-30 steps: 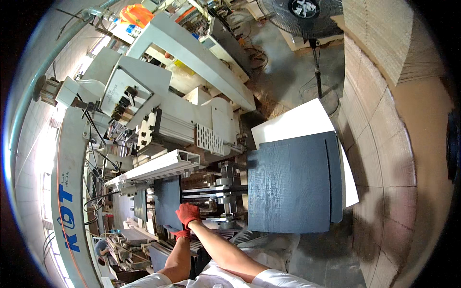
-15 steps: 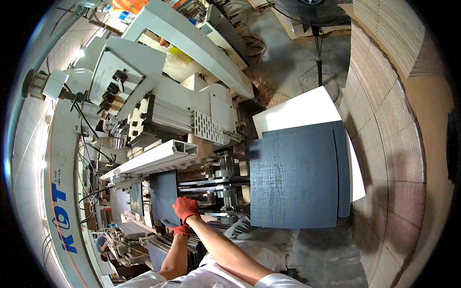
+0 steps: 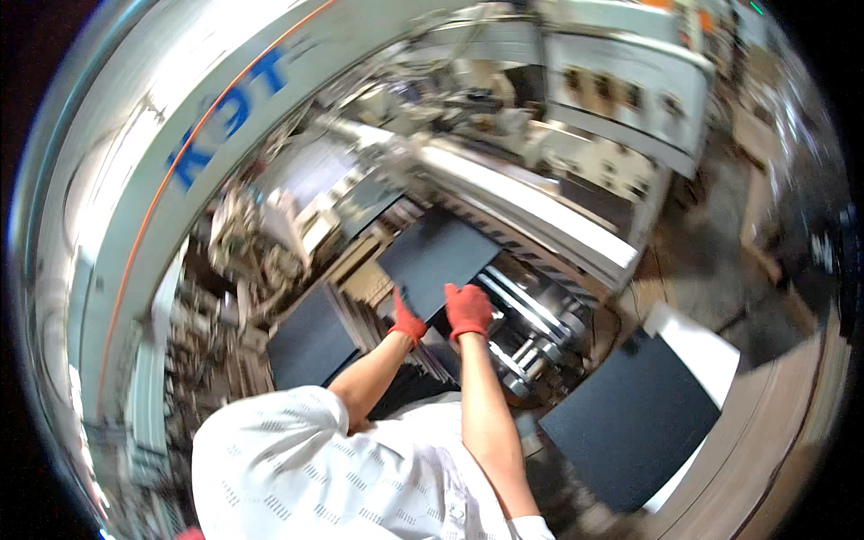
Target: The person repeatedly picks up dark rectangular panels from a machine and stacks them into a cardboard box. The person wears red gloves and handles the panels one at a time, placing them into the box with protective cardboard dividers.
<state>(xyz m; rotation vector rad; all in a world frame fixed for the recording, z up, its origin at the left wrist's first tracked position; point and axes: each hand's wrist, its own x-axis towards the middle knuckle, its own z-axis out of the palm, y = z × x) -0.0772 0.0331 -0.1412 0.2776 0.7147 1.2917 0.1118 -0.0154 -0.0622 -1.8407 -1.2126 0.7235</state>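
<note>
A flat dark panel lies on the machine bed, under the near side of a light metal beam. My left hand, in a red glove, is at the panel's near edge, with fingers closed about that edge. Beside it my right hand, also in a red glove, is curled at the panel's near right corner. Its fingertips are hidden and the picture is smeared by motion. Bright metal rails with rollers stand just right of my right hand.
Dark panels are stacked at the left and lie at the lower right over a white sheet. The light metal beam crosses beyond my hands. A large pale machine frame arches along the left. Brown board stacks stand at the right.
My view has swung left, so the machine appears turned. Both hands remain by the panel's near edge, now side by side rather than with the forearms close together.
</note>
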